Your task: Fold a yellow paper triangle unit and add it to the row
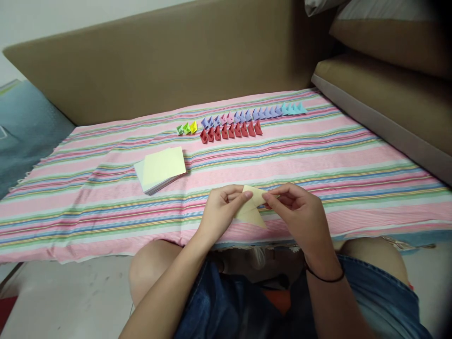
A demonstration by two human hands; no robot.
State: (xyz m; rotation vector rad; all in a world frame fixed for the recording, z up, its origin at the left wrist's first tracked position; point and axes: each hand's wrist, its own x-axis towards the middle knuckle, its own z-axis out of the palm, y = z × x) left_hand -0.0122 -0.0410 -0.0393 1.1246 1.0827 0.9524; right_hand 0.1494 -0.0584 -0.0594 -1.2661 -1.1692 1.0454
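A pale yellow sheet of folding paper (251, 207), partly folded with pointed corners, is held between both hands above the striped cloth's near edge. My left hand (223, 207) pinches its upper left part, thumb on top. At the right corner, my right hand (296, 207) grips the paper between thumb and fingers. Left of the hands lies a stack of square paper (164, 167) with a pale yellow sheet on top. Beyond, small folded paper boats stand in rows: red boats (231, 132) in front, purple boats (261, 114), pink and light blue ones behind, and green and yellow boats (187, 128) at the left.
A pink striped cloth (116, 207) covers the seat. Behind it rises a brown backrest (176, 61). Stacked brown cushions (384, 89) bound the right side, and a blue-grey fabric (31, 127) lies at the far left. My knees are below the front edge.
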